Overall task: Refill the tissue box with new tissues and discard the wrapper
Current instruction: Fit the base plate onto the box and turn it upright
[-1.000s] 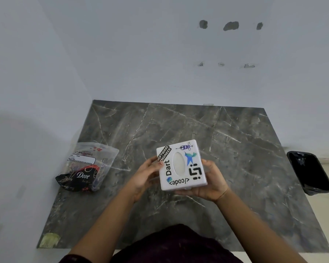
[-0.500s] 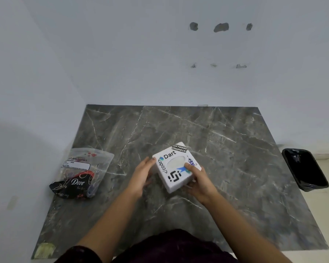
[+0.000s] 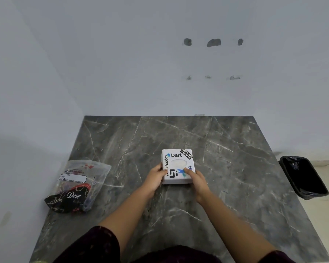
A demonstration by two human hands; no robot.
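Note:
A white square tissue box (image 3: 177,164) with stickers and an oval slot on top rests flat on the grey marble table (image 3: 235,168). My left hand (image 3: 156,176) grips its near left side. My right hand (image 3: 195,177) holds its near right corner, thumb on the top face. A clear plastic wrapper (image 3: 78,185) with a Dove print lies on the table's left side, well apart from both hands. What is inside the wrapper is not clear.
A black bin (image 3: 303,177) with a dark liner stands on the floor just past the table's right edge. White walls close the table at the back and on the left.
The box has been turned and lowered from mid-air onto the table, a little farther from me. Both hands stayed on it.

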